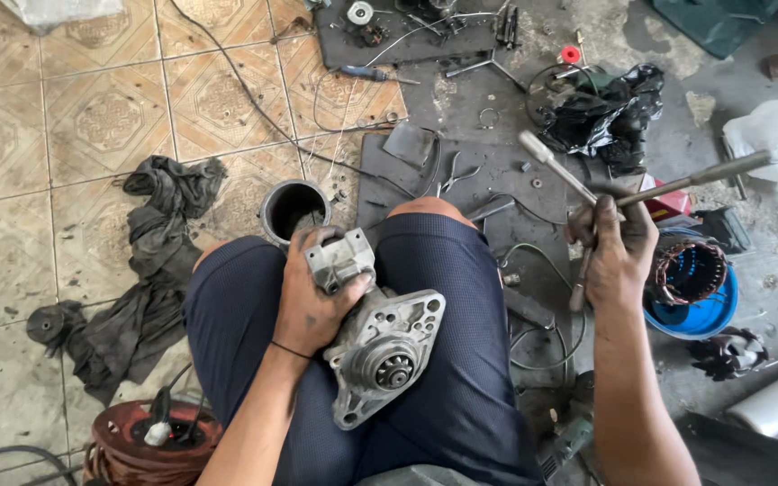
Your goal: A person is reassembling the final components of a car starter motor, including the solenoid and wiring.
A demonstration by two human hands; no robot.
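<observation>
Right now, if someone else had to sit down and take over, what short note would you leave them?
Left hand: grips the grey metal motor housing, resting on the lap between the knees.
Right hand: holds several long tools by their shafts, out to the side.
Nearby on the floor: a metal cylinder, a copper winding in a blue bowl, pliers, a dark rag.
Done: the housing is off the floor and steadied.
Left: no tool touches the housing yet.
</observation>
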